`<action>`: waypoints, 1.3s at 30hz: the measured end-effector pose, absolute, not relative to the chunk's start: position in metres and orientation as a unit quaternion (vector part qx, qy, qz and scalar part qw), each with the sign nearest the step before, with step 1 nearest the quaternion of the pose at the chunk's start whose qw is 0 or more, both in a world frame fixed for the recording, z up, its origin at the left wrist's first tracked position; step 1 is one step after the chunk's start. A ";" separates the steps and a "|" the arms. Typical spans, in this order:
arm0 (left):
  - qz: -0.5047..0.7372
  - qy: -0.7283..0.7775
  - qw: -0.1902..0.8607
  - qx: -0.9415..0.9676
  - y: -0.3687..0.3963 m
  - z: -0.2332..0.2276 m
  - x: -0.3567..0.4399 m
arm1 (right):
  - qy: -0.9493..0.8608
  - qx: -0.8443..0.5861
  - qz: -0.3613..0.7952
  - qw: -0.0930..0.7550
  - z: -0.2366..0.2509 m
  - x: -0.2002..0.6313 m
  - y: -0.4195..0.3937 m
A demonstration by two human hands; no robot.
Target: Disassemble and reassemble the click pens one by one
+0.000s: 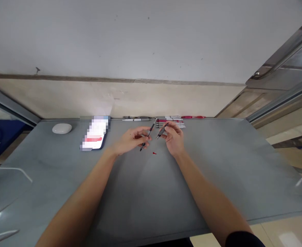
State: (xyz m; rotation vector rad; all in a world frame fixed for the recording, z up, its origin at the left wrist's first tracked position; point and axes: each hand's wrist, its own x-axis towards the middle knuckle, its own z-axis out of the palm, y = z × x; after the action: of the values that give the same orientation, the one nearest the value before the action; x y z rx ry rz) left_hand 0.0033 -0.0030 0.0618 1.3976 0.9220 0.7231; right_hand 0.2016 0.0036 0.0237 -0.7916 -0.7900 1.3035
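Pen parts sit in both hands above the middle of the grey surface (140, 192). The left hand (130, 141) pinches a slim dark pen piece (147, 135) between thumb and fingertips; the piece slants, its upper end pointing toward the far edge and its lower tip sticking out below the fingers. The right hand (174, 137) has its grip closed on a shorter dark piece (162, 131), which tilts the same way and lies just beside the first, the two apart by a small gap. Whether these are two halves of one pen is hard to tell at this size.

On the surface between the two wrists, slightly nearer than the hands, lies a small red bit (154, 153), touching neither hand.

Along the far edge, against the wall, a row of pens (163, 118) lies lengthwise, some white, some with red or pink parts, just beyond the fingertips. To the left of the hands lies a phone (95, 138) face up, its screen blurred out. Farther left sits a white rounded object (61, 128). A white cable (12, 169) crosses the left corner. Both forearms are bare, and a dark sleeve (243, 239) shows at the lower right.
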 end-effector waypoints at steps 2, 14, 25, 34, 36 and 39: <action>0.309 0.399 0.601 0.619 -0.001 0.061 0.004 | -0.347 -0.354 0.569 0.656 0.023 0.203 0.005; 0.236 0.423 0.543 0.686 0.001 0.059 -0.003 | -0.221 -0.362 0.539 0.728 0.034 0.205 0.009; 0.213 0.415 0.503 0.728 0.003 0.065 -0.006 | -0.158 -0.377 0.505 0.760 0.036 0.206 0.010; 0.158 0.425 0.505 0.735 0.002 0.069 -0.009 | -0.157 -0.372 0.493 0.771 0.037 0.206 0.008; 0.158 0.420 0.503 0.738 0.002 0.069 -0.009 | -0.161 -0.368 0.496 0.770 0.037 0.206 0.008; 0.158 0.415 0.499 0.744 0.002 0.069 -0.008 | -0.178 -0.367 0.496 0.767 0.035 0.205 0.008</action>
State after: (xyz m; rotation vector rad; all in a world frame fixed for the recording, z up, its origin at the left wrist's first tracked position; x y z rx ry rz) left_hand -0.0082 0.0018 0.0688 1.7996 1.0042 0.3831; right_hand 0.2053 0.0076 0.0353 -0.7960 -0.3859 1.0768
